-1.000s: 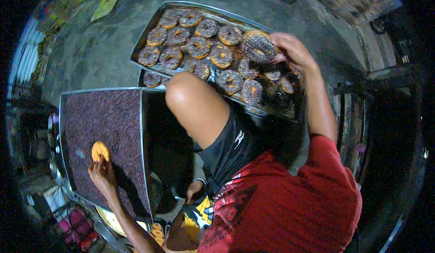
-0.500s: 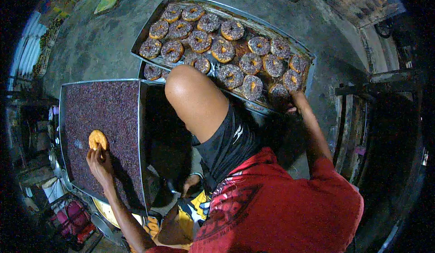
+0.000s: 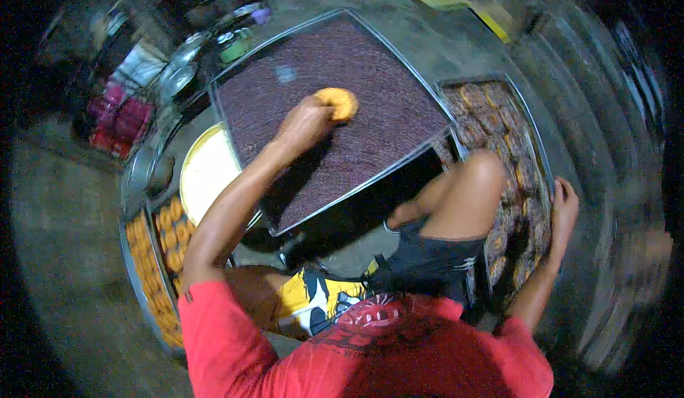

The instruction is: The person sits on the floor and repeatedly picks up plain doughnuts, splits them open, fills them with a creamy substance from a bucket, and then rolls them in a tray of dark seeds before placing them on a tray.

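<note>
My left hand (image 3: 308, 123) pinches a plain golden doughnut (image 3: 338, 104), with no sprinkles visible on its upper face. It is over a wide metal tray (image 3: 399, 157) filled with dark chocolate sprinkles (image 3: 370, 63); I cannot tell whether the doughnut touches them. To my right, a long tray (image 3: 539, 138) holds many sprinkle-coated doughnuts (image 3: 499, 123), blurred by motion. My right hand (image 3: 565, 205) lies along that tray's outer rim, fingers stretched and nothing seen in them.
A round tub of pale cream-coloured contents (image 3: 208, 173) stands beside the sprinkle tray. Plain doughnuts (image 3: 146, 270) fill trays at the lower left. My bent knee (image 3: 484, 173) rises between the sprinkle tray and the coated doughnuts. Pink bundles (image 3: 120, 116) and metal pots (image 3: 179, 77) sit at the upper left.
The view has swung toward the left, so the trays appear shifted and turned. My left hand still grips the plain doughnut. My right hand has moved along to the coated doughnuts' tray rim.
</note>
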The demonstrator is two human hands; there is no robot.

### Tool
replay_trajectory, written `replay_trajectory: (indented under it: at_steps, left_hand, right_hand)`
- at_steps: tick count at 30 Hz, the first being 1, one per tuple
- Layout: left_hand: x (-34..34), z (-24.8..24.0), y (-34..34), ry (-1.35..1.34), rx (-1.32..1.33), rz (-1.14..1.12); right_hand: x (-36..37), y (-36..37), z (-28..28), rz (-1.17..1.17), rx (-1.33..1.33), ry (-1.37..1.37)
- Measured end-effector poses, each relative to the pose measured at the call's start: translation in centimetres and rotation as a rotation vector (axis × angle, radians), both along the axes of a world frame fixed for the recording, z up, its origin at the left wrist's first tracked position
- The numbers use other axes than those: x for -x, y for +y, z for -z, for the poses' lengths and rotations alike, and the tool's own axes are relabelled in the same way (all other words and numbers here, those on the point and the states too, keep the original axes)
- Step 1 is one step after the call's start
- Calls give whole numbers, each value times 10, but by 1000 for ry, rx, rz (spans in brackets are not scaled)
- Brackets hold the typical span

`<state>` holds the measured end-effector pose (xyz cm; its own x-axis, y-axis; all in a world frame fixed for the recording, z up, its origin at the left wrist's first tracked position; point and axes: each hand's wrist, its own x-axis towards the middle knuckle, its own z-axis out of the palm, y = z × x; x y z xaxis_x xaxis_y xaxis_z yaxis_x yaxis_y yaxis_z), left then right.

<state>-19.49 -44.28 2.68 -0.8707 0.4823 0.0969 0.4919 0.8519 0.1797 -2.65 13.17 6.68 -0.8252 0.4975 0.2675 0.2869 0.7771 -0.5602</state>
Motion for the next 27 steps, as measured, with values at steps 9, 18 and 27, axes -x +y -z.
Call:
replay_trajectory:
  at_steps: [9, 18, 27]
  left_hand:
    - [-13, 57, 2, 197, -245, 32]
    - [-39, -53, -48, 180, -800, -79]
    - [-369, -10, -303, 285, -1516, -1026]
  right_hand:
    - [119, -193, -73, -725, 23, 112]
    - [158, -304, -79, -1005, 121, 29]
    - [186, -355, -77, -1093, 19, -35]
